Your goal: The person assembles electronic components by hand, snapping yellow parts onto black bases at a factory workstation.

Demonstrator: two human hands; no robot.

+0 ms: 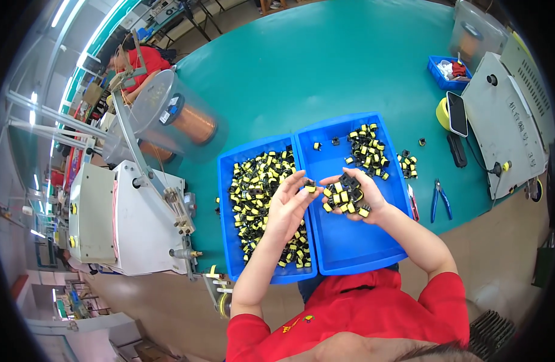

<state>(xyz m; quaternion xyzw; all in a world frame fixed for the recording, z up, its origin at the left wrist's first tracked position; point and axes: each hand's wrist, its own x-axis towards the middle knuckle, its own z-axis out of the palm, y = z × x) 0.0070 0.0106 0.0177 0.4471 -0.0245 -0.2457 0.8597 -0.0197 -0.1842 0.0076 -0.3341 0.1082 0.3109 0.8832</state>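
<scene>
Between the thumb and fingers of my left hand (283, 208) is one small black coil bobbin (310, 187) wrapped in yellow tape. My right hand (374, 196) is cupped, palm up, around a heap of the same taped bobbins (345, 196). Both hands are over the inner edges of two blue trays, close to each other. The left blue tray (223, 217) is filled with many loose bobbins. In the right blue tray (350, 244) a smaller pile of bobbins (369, 151) lies toward the far right corner.
A winding machine (138, 223) and copper wire spools (194, 120) under clear covers stand left. On the right are blue-handled cutters (440, 202), a red cutter knife (414, 205), a phone (456, 113), a small blue bin (437, 69) and another machine (500, 114). A person in red (149, 63) sits far left.
</scene>
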